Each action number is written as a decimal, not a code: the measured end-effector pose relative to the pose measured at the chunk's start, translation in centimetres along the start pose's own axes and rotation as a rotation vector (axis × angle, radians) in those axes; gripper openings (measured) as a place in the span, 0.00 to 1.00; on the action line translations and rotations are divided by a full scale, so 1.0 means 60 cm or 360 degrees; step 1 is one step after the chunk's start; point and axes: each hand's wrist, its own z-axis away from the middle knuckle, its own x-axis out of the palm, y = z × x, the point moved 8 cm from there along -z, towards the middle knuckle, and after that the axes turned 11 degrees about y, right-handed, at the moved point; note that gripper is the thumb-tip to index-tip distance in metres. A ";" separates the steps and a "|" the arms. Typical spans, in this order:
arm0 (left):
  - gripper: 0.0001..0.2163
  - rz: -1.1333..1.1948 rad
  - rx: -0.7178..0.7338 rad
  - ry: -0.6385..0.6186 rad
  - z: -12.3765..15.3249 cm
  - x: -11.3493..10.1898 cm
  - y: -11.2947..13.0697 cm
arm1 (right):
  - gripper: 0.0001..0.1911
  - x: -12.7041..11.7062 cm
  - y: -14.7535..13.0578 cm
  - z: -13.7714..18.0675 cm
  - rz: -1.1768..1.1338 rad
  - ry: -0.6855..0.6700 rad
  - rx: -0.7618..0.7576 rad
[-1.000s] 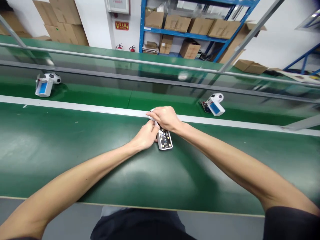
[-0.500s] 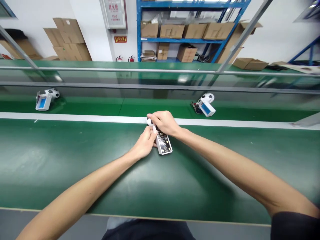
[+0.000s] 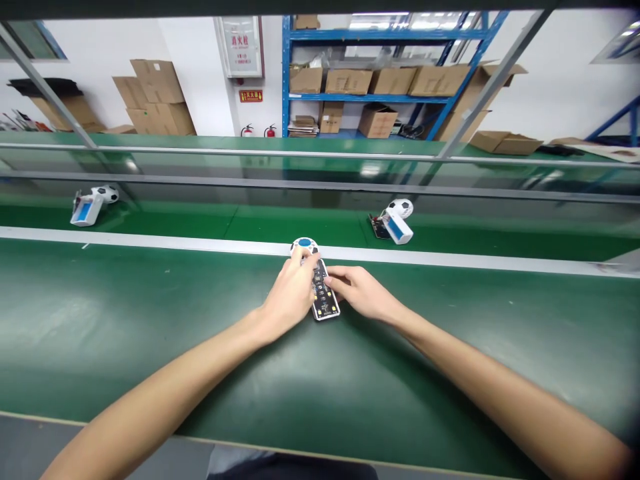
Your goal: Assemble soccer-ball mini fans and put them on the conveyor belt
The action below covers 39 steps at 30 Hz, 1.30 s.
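A small white device with a black circuit board lies on the green bench in front of me. At its far end sits a round white cap with a blue centre. My left hand is curled around the left side of the device, with fingertips near the round cap. On the right edge of the board rests my right hand, its fingers pinched against it. Both hands hold the same piece.
Two similar units, each a soccer-ball part with a blue-faced white body, sit on the conveyor beyond the white strip: one at the left, one at the right. Metal rails cross above. Blue shelving with cardboard boxes stands at the back.
My right hand came off the top of the round cap and dropped to the right side of the board, uncovering the blue centre. The view tilted up a little.
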 end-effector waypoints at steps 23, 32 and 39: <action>0.17 0.0378 -0.0018 0.0185 -0.014 -0.019 -0.023 | 0.13 0.006 0.049 -0.017 -0.0794 0.0455 0.0247; 0.14 0.0045 0.0028 0.0162 -0.004 -0.025 -0.010 | 0.16 0.013 0.025 0.025 -0.0514 -0.0248 0.0306; 0.13 -0.0826 0.0096 0.0022 0.027 -0.022 0.043 | 0.15 0.016 0.021 0.033 -0.0472 -0.0042 0.0168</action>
